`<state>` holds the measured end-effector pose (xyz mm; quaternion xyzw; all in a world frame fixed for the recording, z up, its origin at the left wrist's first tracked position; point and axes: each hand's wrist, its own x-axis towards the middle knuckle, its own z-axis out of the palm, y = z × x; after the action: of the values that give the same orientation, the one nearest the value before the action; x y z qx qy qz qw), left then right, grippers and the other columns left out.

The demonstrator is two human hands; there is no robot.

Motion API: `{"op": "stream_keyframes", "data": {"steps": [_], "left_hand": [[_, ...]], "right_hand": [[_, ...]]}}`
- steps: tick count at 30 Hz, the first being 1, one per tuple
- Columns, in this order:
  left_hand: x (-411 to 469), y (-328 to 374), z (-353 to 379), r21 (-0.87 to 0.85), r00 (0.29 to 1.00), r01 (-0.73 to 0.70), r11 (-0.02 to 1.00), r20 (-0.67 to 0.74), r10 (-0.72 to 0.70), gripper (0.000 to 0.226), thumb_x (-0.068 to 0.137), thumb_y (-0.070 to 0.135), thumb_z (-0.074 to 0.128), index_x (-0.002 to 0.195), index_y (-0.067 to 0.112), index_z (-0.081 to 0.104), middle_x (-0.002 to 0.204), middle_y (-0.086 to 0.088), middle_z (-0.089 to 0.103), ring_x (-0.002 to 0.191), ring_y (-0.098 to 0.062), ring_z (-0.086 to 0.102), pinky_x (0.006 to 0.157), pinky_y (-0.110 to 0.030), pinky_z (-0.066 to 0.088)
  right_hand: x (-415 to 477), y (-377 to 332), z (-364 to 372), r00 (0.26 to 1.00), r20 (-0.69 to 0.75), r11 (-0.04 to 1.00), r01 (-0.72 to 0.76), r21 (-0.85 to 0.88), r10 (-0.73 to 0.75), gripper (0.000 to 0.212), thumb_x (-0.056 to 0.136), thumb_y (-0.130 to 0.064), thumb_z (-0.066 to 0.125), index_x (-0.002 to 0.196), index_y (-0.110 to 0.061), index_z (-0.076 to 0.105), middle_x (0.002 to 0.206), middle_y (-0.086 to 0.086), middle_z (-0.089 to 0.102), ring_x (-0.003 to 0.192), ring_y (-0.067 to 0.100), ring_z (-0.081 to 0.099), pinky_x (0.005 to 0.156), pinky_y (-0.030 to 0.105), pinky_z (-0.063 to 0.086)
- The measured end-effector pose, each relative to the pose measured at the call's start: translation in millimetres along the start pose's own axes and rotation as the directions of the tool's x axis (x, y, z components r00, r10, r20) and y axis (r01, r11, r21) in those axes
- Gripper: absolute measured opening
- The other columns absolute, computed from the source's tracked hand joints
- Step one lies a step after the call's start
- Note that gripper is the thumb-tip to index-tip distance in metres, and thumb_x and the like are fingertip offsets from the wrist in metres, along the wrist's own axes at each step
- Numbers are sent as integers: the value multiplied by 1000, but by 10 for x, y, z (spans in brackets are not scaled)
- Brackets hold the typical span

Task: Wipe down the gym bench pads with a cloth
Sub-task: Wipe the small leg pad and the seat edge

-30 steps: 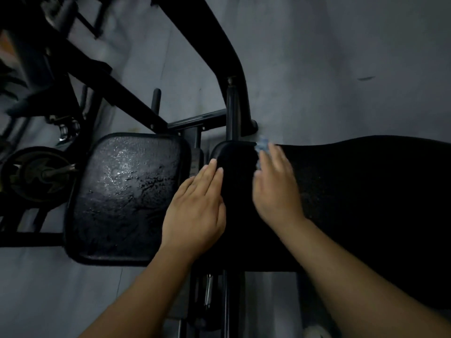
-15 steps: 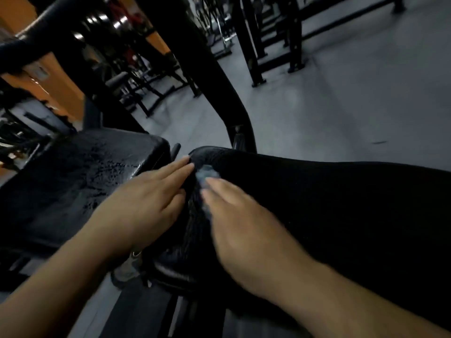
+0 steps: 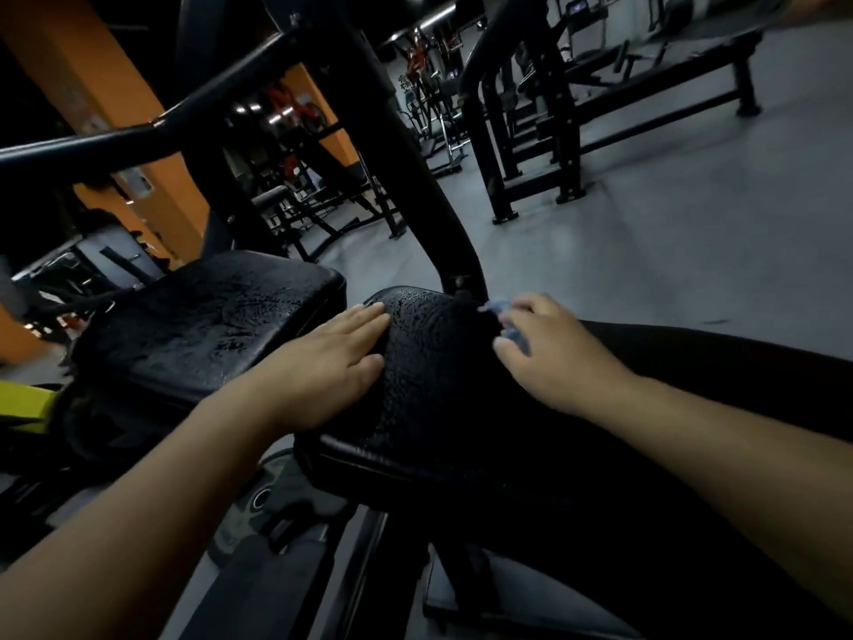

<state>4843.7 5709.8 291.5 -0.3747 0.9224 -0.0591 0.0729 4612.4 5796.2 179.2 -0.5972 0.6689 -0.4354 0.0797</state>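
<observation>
The right hand (image 3: 554,358) has slid toward the far edge of the long black textured vinyl bench pad (image 3: 438,362) since half a second ago, when it worked right beside the left hand (image 3: 323,362). Now a strip of glistening pad lies bare between them. Its fingers curl round a small crumpled pale-blue cloth (image 3: 496,308) (blurred, only scraps of blue showing at the fingertips and by the thumb), holding it at the pad's far rim. The left hand lies flat on the pad's rounded end, fingers straight and together, holding nothing.

Just behind that rounded end a thick black steel upright (image 3: 415,177) rises close to the cloth, so room is tight there. Left of the pad, across a narrow gap, sits a square black seat cushion (image 3: 207,325) beaded with droplets. Beyond the pad's far edge the grey gym floor (image 3: 669,247) runs open up to black steel racks (image 3: 531,145). Well to the pad's left stands an orange pillar (image 3: 92,108); a small plate (image 3: 138,183) on it is too blurred to read.
</observation>
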Motion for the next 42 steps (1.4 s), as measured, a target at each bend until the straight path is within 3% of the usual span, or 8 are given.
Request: {"op": "stream_keyframes", "data": {"steps": [7,12,19,23,28,34,39,42], "left_hand": [[27,151,-75,114,996,68,991,45,-74,84,84,57,15,161,26,6,167,9,-5,151,-3,-7,117,-19,-4],[266,569,91,261,998,54,964,2,-56,66,101,58,12,160,31,2,168,5,-7,153,-11,-8,125,-38,-1],[277,627,91,292,997,17,956,62,-37,75,86,58,0,158,40,-1,166,12,-11,153,-10,-11,124,-45,-2],[305,658,96,284,996,22,959,72,-44,77,84,62,-1,158,41,-2,165,15,-12,152,-9,-12,124,-46,-3],[304,651,107,305,996,18,952,76,-43,84,78,67,-9,158,41,-3,165,15,-13,151,-8,-13,124,-44,-3],[317,816,151,299,992,70,952,77,-97,80,84,60,0,160,33,-2,167,6,-12,153,-14,-12,124,-44,-5],[241,901,164,294,993,44,955,90,-74,81,82,64,-1,159,37,-1,166,10,-12,153,-12,-12,124,-42,-5],[204,981,210,286,995,38,957,82,-64,94,72,71,-11,159,36,-3,166,10,-13,152,-12,-13,124,-43,-6]], "right_hand": [[-611,-153,19,930,21,917,358,175,-367,45,100,-27,41,144,-26,48,143,-15,45,131,-14,28,112,4,12],[169,324,64,998,-15,998,-62,-25,62,60,85,-48,21,124,-18,55,135,6,51,128,26,46,109,44,37],[-628,335,-104,955,39,949,287,128,-294,48,101,-27,39,149,-28,43,148,-23,35,136,-12,23,111,4,11],[83,298,104,999,-36,1000,-2,0,2,45,101,-29,33,141,-14,49,149,4,44,137,20,38,114,33,29],[-886,-129,-16,920,47,919,382,102,-388,46,103,-29,37,141,-8,51,151,5,45,139,15,31,114,14,7],[-634,280,-39,995,-21,994,97,-51,-98,48,100,-29,31,139,-8,50,153,11,41,142,23,31,118,27,16],[-1470,-14,-199,923,90,927,371,49,-374,48,98,-27,38,136,-4,56,149,12,48,139,21,39,120,27,21],[-1282,515,-425,980,23,980,194,42,-195,36,100,-13,44,132,-8,60,143,10,53,130,14,45,111,43,38]]}}
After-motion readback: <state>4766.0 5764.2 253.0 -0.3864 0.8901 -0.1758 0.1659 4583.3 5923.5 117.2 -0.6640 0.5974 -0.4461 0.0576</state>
